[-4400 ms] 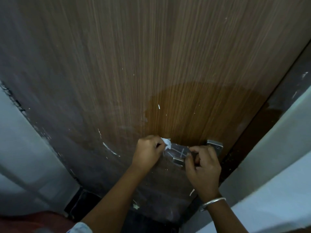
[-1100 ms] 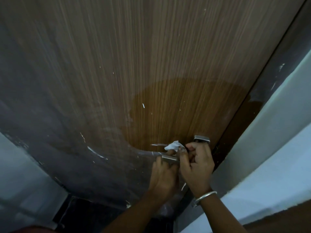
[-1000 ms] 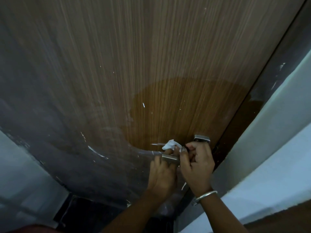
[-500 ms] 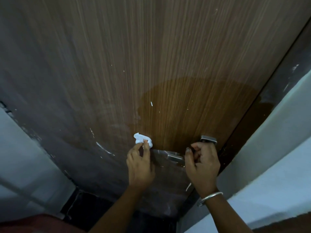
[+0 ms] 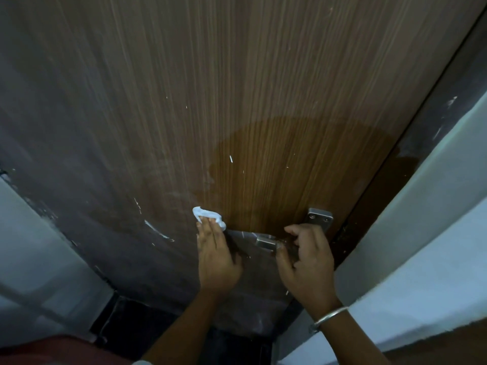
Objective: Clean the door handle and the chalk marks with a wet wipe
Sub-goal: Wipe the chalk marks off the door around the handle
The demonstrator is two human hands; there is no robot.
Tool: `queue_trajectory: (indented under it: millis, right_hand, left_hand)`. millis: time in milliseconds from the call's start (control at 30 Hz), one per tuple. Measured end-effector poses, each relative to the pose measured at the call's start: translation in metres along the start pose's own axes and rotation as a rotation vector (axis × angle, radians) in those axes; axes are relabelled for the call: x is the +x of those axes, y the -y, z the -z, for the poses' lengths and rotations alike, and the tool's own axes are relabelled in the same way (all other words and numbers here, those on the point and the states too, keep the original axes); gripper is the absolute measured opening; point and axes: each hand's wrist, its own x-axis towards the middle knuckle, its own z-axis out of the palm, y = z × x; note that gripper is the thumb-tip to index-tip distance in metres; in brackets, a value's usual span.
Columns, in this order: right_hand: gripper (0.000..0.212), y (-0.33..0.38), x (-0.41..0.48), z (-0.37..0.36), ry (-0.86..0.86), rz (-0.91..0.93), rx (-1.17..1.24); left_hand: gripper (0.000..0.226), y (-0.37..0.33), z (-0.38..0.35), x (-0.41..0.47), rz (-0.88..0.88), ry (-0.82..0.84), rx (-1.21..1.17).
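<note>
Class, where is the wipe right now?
Head view: the wipe is pressed on the door under the left hand, left of the handle and right of the long chalk streak.

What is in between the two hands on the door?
In the head view, the free end of the silver metal door handle pokes out between the left hand and the right hand, which grips it.

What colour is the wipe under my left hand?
The wipe is white, clearest in the head view, under the left hand.
</note>
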Motion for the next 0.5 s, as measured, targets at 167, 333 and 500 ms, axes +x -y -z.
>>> queue_trajectory:
  millis: [167,333,500]
  right_hand:
    - [0.033,0.002,-0.003,0.003,0.033,-0.007,-0.046]
    - [0.037,0.003,-0.002,0.004,0.115,-0.030,-0.142]
    - [0.051,0.001,-0.002,0.006,0.178,-0.034,-0.218]
  left_hand:
    - [0.101,-0.001,-0.007,-0.007,-0.076,0.014,-0.091]
    - [0.100,-0.007,-0.026,-0.029,-0.237,0.164,0.039]
    - [0.090,-0.006,-0.019,-0.022,-0.172,0.101,0.030]
